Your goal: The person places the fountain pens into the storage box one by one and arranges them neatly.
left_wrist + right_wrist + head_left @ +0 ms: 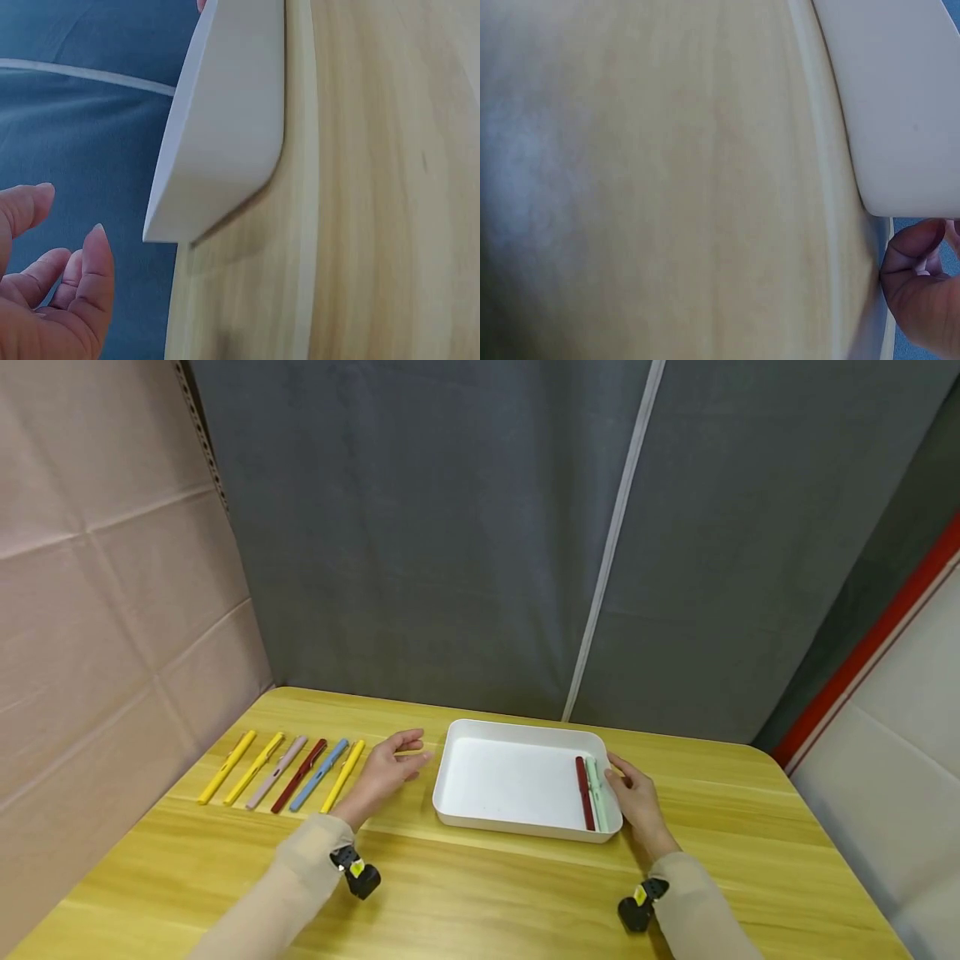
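Note:
A white rectangular tray (517,777) lies on the table, with a dark red pen (585,793) and a mint green pen (596,793) side by side along its right end. At the right wall of the tray, my right hand (637,797) pinches the rim between thumb and fingers; the right wrist view partly hides the grip. My left hand (386,774) hovers left of the tray, fingers loosely bent and apart, holding nothing. Left of that hand is a slanted row of capped pens: yellow (227,767), yellow (254,768), lilac (277,772), dark red (298,776), blue (318,775) and yellow (342,777).
The wooden table (480,893) has a rounded far edge. Behind it hangs a dark grey curtain (420,543) with a pale strip. A pinkish cloth (112,577) covers the left side, and a white panel with a red edge (885,660) stands at the right.

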Action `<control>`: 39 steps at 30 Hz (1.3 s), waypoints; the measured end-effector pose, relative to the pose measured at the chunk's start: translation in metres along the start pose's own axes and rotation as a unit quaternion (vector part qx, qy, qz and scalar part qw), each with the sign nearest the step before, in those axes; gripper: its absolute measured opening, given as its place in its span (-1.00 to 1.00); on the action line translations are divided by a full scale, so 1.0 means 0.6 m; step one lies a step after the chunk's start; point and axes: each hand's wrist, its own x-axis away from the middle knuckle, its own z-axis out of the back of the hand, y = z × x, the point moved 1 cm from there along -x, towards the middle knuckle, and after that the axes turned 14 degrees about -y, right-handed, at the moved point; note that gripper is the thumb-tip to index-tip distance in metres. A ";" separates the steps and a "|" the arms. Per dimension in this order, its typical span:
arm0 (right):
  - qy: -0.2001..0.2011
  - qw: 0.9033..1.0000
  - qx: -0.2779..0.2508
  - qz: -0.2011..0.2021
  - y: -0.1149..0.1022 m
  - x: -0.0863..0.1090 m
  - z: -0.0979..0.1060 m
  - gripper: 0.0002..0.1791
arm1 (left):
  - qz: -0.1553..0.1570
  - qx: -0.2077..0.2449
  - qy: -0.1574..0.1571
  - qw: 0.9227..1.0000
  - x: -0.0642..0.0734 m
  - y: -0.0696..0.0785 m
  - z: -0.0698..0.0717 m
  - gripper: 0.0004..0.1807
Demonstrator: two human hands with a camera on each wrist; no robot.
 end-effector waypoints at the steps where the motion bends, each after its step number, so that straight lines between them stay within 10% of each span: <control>1: 0.000 1.000 0.001 -0.001 0.000 0.000 0.000 -0.49 | 0.002 0.000 0.001 1.000 0.002 -0.002 0.004 -0.44; 39: 0.002 1.000 0.007 -0.008 0.001 -0.001 0.004 -0.48 | 0.042 -0.124 0.072 0.989 0.039 -0.062 0.139 -0.37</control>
